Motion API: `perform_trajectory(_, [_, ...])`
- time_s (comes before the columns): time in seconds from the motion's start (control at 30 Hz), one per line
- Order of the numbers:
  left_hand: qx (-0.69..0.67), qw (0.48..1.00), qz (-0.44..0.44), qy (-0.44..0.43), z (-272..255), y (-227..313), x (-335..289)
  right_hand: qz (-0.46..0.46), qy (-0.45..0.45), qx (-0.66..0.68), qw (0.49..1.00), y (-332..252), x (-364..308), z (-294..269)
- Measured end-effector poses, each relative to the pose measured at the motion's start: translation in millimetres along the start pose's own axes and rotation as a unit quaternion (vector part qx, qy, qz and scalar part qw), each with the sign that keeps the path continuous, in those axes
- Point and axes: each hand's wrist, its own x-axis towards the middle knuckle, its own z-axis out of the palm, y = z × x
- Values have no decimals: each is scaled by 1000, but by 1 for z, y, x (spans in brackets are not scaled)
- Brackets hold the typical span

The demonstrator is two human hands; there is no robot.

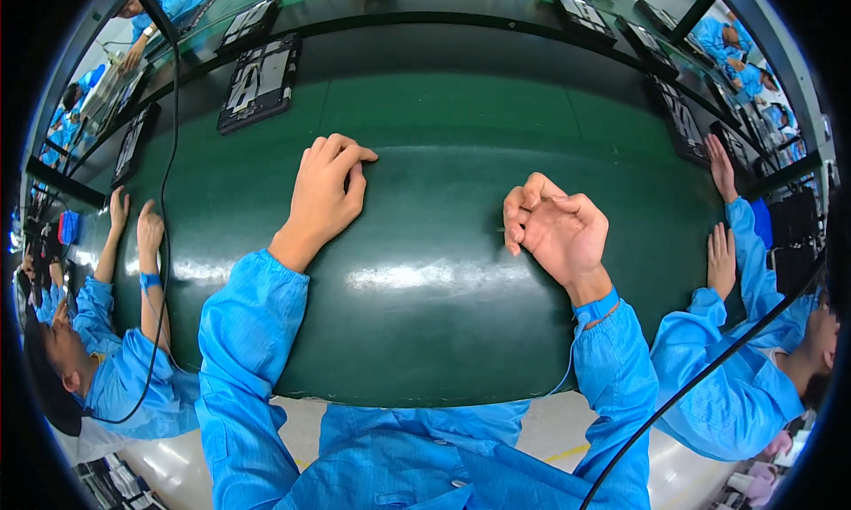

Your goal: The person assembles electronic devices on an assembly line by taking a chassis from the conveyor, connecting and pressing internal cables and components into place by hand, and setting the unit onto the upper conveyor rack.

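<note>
My left hand (326,189) rests on or just over the green work surface (425,333), back upward. Its fingers are loosely bent, with the thumb apart and nothing seen in the grasp. To the right, my right hand (563,229) is turned palm up, its fingers curled but apart and the palm bare. A blue wrist strap (595,309) circles that wrist, and a thin cord runs down from it. Nearest my left hand, beyond it, lies a black tablet-like device (259,82) with silvery inner parts exposed.
More opened devices lie at the far right (678,118) and on the raised shelf (425,21) across the back. Co-workers in blue sit at left (133,359) and right (736,368), hands on the surface. Black cables (175,120) cross the view at both sides.
</note>
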Motion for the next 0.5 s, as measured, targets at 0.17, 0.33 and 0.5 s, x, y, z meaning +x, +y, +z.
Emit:
perform_trajectory(0.17, [-27, 999, 14, 15, 9, 10, 5, 21, 41, -50, 998, -6, -8, -6])
perform_trajectory(0.33, [-19, 1000, 18, 7, 13, 16, 6, 15, 35, -43, 998, -7, -13, -14])
perform_trajectory(0.5, [-1, 1000, 23, 11, 17, 20, 2, 4, 31, -7, 999, -3, -18, -20])
